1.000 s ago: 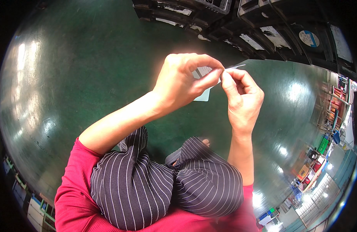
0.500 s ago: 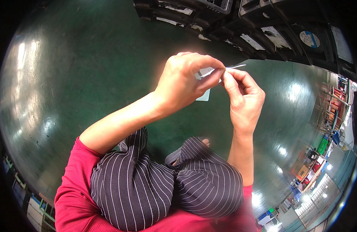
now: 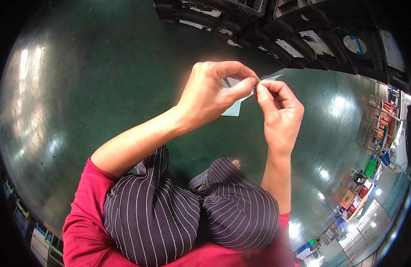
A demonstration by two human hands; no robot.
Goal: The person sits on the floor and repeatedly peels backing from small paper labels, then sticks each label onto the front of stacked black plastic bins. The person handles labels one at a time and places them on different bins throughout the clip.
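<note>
My left hand point(image 3: 210, 91) and my right hand point(image 3: 282, 109) meet fingertip to fingertip above my knees. Both are closed in a pinch on a thin pale sheet point(image 3: 232, 109), which looks like paper or a label. Part of it hangs below the left fingers, and some shows through the loop of the left thumb and forefinger. A pointed pale corner sticks out beyond the right forefinger. My fingers hide the middle of the sheet, so I cannot tell whether it is one piece or several.
Black plastic crates point(image 3: 321, 35) with torn pale labels stand at the upper right, beyond my hands. Below lies a shiny green floor point(image 3: 103, 66). My bent knees in striped trousers point(image 3: 152, 213) are close beneath my forearms. Shelves with assorted goods point(image 3: 361, 191) line the far right.
The pale sheet has tilted slightly: its lower part has shifted a little left, and more of the corner by the right fingers shows. Both hands stay almost in place, still pinching.
</note>
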